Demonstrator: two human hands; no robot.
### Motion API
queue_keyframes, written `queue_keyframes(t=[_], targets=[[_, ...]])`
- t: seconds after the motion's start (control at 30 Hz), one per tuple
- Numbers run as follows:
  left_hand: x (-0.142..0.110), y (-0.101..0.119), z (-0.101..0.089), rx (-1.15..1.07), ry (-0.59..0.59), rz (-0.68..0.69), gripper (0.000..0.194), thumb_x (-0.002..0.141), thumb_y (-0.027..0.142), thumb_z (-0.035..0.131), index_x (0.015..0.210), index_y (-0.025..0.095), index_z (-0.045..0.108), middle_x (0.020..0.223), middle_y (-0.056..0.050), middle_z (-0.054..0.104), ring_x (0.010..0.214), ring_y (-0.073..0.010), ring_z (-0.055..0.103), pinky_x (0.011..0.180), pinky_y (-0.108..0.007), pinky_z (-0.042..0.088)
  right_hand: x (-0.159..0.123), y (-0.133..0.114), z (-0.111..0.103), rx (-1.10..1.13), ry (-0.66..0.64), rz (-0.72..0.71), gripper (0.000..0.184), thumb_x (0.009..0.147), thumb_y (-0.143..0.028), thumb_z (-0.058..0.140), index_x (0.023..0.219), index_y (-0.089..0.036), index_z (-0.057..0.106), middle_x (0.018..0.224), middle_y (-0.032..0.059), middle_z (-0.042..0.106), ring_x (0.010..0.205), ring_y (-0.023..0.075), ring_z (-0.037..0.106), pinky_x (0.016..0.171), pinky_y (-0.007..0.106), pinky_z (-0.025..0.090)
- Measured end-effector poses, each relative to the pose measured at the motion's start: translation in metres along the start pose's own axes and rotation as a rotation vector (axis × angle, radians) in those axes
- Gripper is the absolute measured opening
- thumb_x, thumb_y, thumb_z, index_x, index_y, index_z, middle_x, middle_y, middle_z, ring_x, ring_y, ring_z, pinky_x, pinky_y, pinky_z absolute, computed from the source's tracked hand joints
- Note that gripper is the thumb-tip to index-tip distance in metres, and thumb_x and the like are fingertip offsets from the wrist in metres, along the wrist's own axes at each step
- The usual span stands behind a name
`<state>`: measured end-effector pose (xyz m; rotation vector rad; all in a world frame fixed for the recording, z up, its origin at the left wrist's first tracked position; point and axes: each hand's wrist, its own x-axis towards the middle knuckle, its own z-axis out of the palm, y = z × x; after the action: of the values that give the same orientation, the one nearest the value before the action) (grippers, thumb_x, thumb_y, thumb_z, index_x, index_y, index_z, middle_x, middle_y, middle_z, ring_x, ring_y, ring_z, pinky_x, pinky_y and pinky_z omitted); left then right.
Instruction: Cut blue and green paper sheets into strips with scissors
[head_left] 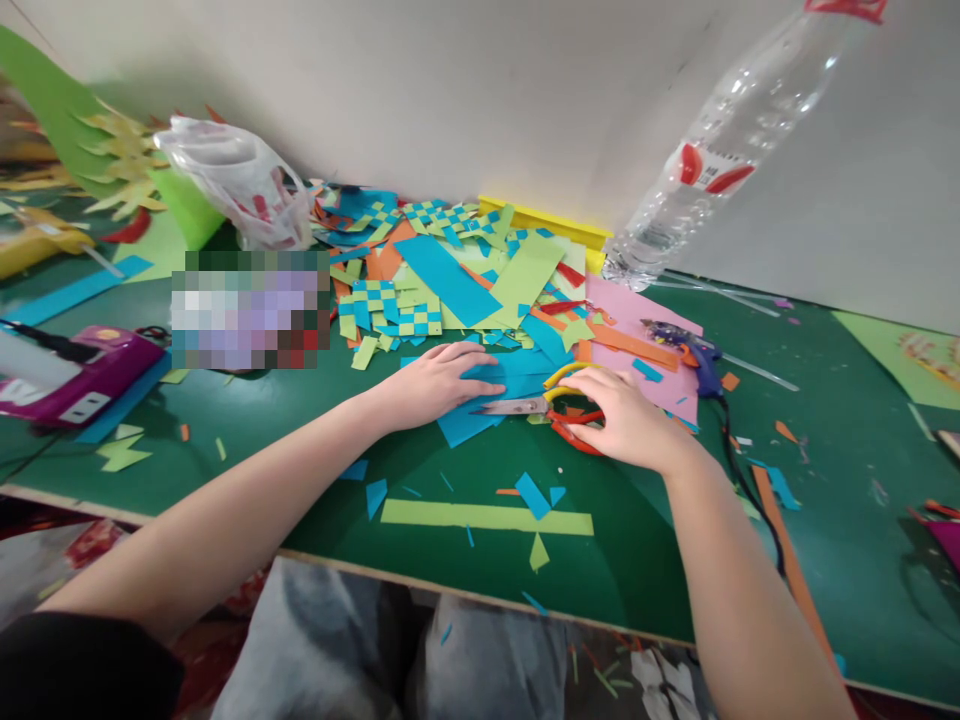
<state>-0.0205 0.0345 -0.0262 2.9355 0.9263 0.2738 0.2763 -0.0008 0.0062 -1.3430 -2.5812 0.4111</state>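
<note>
My left hand (441,382) lies palm down with fingers extended over pieces of blue paper (469,430). It touches the paper but its fingers are not wrapped round anything. Scissors (517,406) with one yellow and one red handle are in my right hand (628,415). Their blades look nearly closed and point left, close below my left fingertips and over the blue paper. A long light green paper strip (487,517) and small blue offcuts (532,495) lie in front of my hands.
Green-and-blue woven paper pieces (390,308) are heaped behind my hands. A glue gun (697,362) lies by pink paper (615,305) at right. A clear plastic bottle (720,150) stands by the wall. At left are a plastic bag (232,170) and a purple device (90,375).
</note>
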Motion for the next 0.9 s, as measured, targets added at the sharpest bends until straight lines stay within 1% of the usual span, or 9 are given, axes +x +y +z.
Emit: queue_keyframes(t=[0.1,0.2,0.3,0.4,0.5,0.63,0.7,0.8,0.9], targets=[[0.000,0.000,0.000,0.007,0.002,0.000,0.037,0.097,0.021,0.044,0.129,0.035,0.057,0.144,-0.003,0.045,0.137,-0.0259,0.031,0.108,-0.045,0.035,0.001,-0.002,0.003,0.016,0.008,-0.014,0.036,0.080,-0.035,0.063,0.116,-0.029,0.059,0.125,0.0066,0.060,0.119,0.0285,0.054,0.100,0.051,0.038],[0.000,0.000,-0.001,-0.009,0.007,-0.003,0.037,0.097,0.021,0.044,0.129,0.035,0.057,0.144,-0.003,0.045,0.137,-0.0259,0.031,0.108,-0.045,0.035,0.002,-0.002,0.005,0.016,0.016,-0.026,0.038,0.080,-0.034,0.064,0.117,-0.029,0.059,0.125,0.0068,0.061,0.120,0.0297,0.053,0.100,0.052,0.038],[0.000,0.001,-0.001,-0.024,0.006,-0.009,0.037,0.098,0.021,0.042,0.129,0.036,0.057,0.144,-0.003,0.046,0.137,-0.0253,0.032,0.108,-0.045,0.035,0.001,0.000,0.005,0.005,0.015,-0.019,0.040,0.079,-0.034,0.065,0.118,-0.029,0.057,0.124,0.0065,0.062,0.121,0.0299,0.052,0.102,0.053,0.037],[0.001,0.002,0.000,-0.027,0.015,-0.019,0.036,0.098,0.022,0.042,0.128,0.036,0.058,0.143,-0.002,0.046,0.136,-0.0250,0.033,0.108,-0.045,0.034,0.000,-0.001,0.003,0.003,0.010,-0.015,0.039,0.079,-0.034,0.066,0.117,-0.029,0.058,0.125,0.0059,0.061,0.120,0.0286,0.053,0.102,0.051,0.038],[0.002,0.004,0.003,-0.021,0.029,-0.031,0.037,0.098,0.021,0.042,0.129,0.034,0.057,0.144,-0.003,0.045,0.136,-0.0261,0.033,0.109,-0.046,0.033,-0.001,-0.003,0.000,-0.001,0.013,-0.009,0.037,0.079,-0.034,0.066,0.114,-0.029,0.058,0.125,0.0055,0.060,0.118,0.0271,0.054,0.100,0.050,0.039],[0.005,0.007,0.005,-0.027,0.056,-0.038,0.037,0.097,0.020,0.041,0.130,0.029,0.057,0.142,-0.006,0.047,0.135,-0.0268,0.034,0.109,-0.046,0.032,-0.002,-0.002,-0.001,0.003,0.012,-0.001,0.037,0.078,-0.034,0.066,0.114,-0.029,0.059,0.125,0.0055,0.060,0.117,0.0272,0.055,0.101,0.050,0.039],[0.006,0.007,0.004,-0.035,0.090,-0.039,0.035,0.098,0.021,0.040,0.128,0.027,0.058,0.140,-0.006,0.049,0.133,-0.0258,0.036,0.109,-0.045,0.032,-0.001,0.000,-0.001,0.006,0.006,0.000,0.037,0.078,-0.034,0.066,0.114,-0.029,0.058,0.125,0.0053,0.060,0.117,0.0270,0.055,0.101,0.050,0.038],[0.005,0.007,-0.002,-0.053,0.136,-0.018,0.030,0.099,0.027,0.040,0.117,0.024,0.064,0.135,-0.006,0.053,0.131,-0.0238,0.039,0.109,-0.043,0.034,-0.001,0.001,0.000,0.012,-0.011,0.000,0.036,0.079,-0.034,0.066,0.114,-0.028,0.058,0.124,0.0053,0.061,0.118,0.0266,0.055,0.101,0.049,0.038],[0.001,0.003,-0.010,-0.053,0.119,0.053,0.028,0.098,0.030,0.044,0.113,0.024,0.066,0.133,-0.006,0.055,0.131,-0.0236,0.038,0.110,-0.042,0.033,-0.001,0.002,0.001,0.022,-0.018,0.002,0.035,0.079,-0.034,0.065,0.113,-0.027,0.059,0.123,0.0055,0.062,0.119,0.0262,0.054,0.101,0.048,0.039]])
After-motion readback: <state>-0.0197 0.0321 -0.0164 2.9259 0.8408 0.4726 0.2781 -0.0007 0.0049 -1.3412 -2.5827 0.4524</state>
